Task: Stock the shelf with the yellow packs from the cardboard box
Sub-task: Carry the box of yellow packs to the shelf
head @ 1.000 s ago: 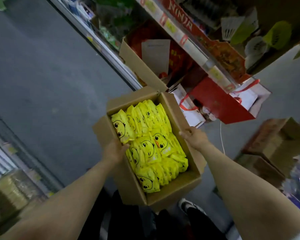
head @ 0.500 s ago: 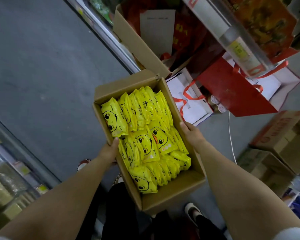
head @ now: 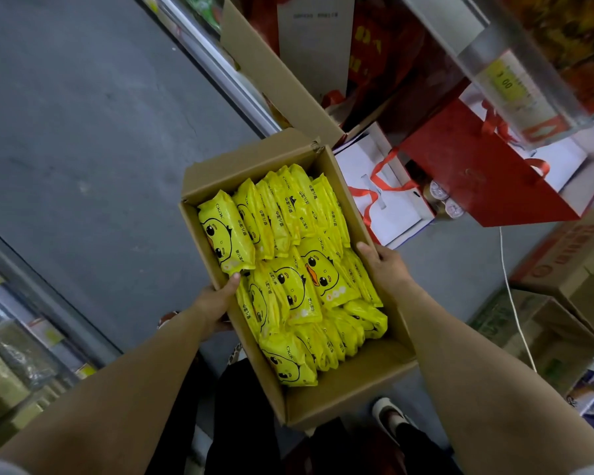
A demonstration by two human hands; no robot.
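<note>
Between your two hands is the cardboard box [head: 343, 385], held up over the grey floor [head: 83, 132]. Your left hand [head: 216, 303] grips the left wall of the box. Its thumb hooks over the rim and the tip touches one pack, and the other fingers wrap round the outside. Your right hand [head: 388, 269] grips the right wall with its thumb on top of the rim. Its other fingers are hidden behind the wall. The box is open on top and nearly full of yellow packs [head: 288, 255] with a duck face on them. They stand on edge in rows and lean on each other, and the near end of the box shows bare cardboard. The shelf [head: 494, 73] is up and to the right of the box, with a clear strip and a yellow price tag on its edge. Under it stand a red gift bag [head: 477, 173] and a white gift bag [head: 391, 207] with red ribbon, the white one just beside the far right corner of your box. Farther back sits another open brown box [head: 271, 73] with red things inside. More stacked boxes [head: 570, 262] are at the right, well apart from yours. One shoe [head: 388, 416] shows below the box.
</note>
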